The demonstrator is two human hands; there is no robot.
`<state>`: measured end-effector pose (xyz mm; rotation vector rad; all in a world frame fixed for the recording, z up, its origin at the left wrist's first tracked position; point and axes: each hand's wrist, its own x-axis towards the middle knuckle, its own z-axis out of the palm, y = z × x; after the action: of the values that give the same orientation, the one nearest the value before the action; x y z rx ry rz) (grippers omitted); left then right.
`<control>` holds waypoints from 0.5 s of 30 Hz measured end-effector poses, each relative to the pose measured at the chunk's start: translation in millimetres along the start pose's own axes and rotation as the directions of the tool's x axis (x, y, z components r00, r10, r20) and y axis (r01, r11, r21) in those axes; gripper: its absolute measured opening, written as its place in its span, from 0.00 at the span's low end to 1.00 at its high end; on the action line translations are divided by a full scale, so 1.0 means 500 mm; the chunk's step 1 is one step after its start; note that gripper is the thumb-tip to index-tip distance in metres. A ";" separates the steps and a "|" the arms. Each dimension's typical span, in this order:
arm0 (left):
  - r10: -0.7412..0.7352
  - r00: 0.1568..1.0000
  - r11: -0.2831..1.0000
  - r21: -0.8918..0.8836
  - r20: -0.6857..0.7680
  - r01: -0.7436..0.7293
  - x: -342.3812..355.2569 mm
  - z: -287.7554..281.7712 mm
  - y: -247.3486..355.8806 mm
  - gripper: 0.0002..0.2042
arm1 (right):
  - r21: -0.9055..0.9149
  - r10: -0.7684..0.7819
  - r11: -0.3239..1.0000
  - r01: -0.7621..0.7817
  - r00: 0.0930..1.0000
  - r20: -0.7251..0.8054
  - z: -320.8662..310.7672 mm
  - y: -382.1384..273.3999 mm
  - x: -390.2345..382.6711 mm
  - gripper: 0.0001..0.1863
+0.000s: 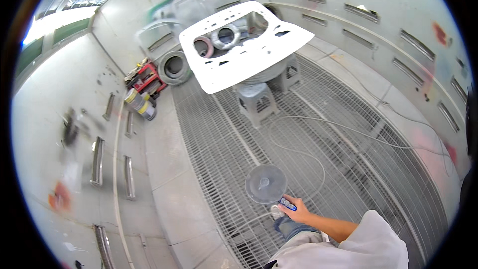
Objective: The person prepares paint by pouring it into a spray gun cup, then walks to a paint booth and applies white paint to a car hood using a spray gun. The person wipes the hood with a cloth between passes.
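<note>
My right hand is closed around the blue-and-dark handle of a spray gun at the lower middle. A round grey translucent cup sits on the gun, seen from above and hiding much of its body. A thin hose lies in loops around that area over the floor grating. My left hand is not in view. Ahead, a white vehicle panel with cut-out openings rests on tyres, which stand on grey plastic stools.
Metal grating runs along the middle, between pale floor strips. At the back left stand cans, a red rack and a loose tyre. Paint-marked walls with slotted vents enclose the space on both sides.
</note>
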<state>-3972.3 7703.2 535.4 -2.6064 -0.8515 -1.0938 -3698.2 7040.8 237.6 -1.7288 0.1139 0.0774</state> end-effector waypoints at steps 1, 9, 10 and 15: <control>0.042 0.999 0.993 0.106 0.028 -0.045 -0.014 0.065 -0.054 0.16 | -0.025 -0.074 0.997 0.075 0.997 0.024 0.033 -0.010 0.064 0.27; 0.035 0.686 0.457 -0.622 0.726 0.635 -0.145 0.512 0.519 0.08 | 0.030 -0.264 0.964 0.264 0.945 0.194 0.259 -0.186 0.468 0.29; 0.102 0.635 0.430 -0.609 0.766 0.666 -0.126 0.500 0.651 0.07 | 0.078 -0.258 0.966 0.246 0.936 0.239 0.285 -0.216 0.511 0.29; 0.318 0.547 0.225 -0.623 0.774 0.750 -0.020 0.652 0.878 0.07 | 0.428 -0.147 0.904 -0.022 0.922 0.358 0.452 -0.479 0.716 0.11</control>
<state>-3531.9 7463.5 317.0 -4.4725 -0.9267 -0.2067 -3311.4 7290.0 394.1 -1.2496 -0.2047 0.3189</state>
